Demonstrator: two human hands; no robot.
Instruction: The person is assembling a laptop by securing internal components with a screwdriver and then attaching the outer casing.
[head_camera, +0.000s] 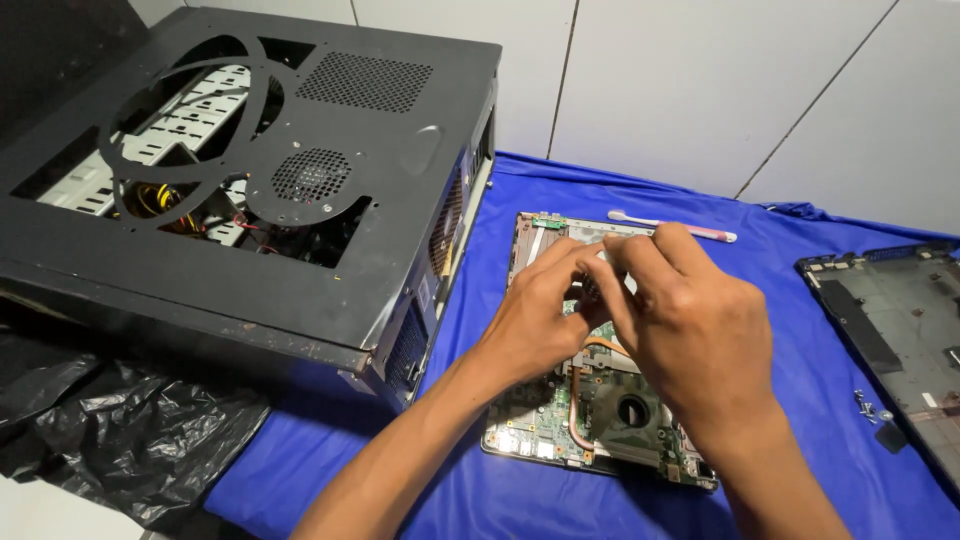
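Note:
A green laptop motherboard (560, 420) with a copper heat pipe and a round fan opening lies on a blue cloth (480, 490). Both hands meet over its upper middle. My left hand (535, 310) has its fingers pinched down onto the board. My right hand (690, 320) curls over it from the right, fingertips pressed against the left hand's fingers. What the fingertips grip is hidden between them. A pink and white toothbrush (700, 230) lies just behind the board.
A black desktop computer case (250, 170) lies on its side at the left, vents and wiring showing. A black laptop bottom shell (900, 320) sits at the right with small screws (865, 405) beside it. Black plastic bag (110, 420) lower left. White tiled wall behind.

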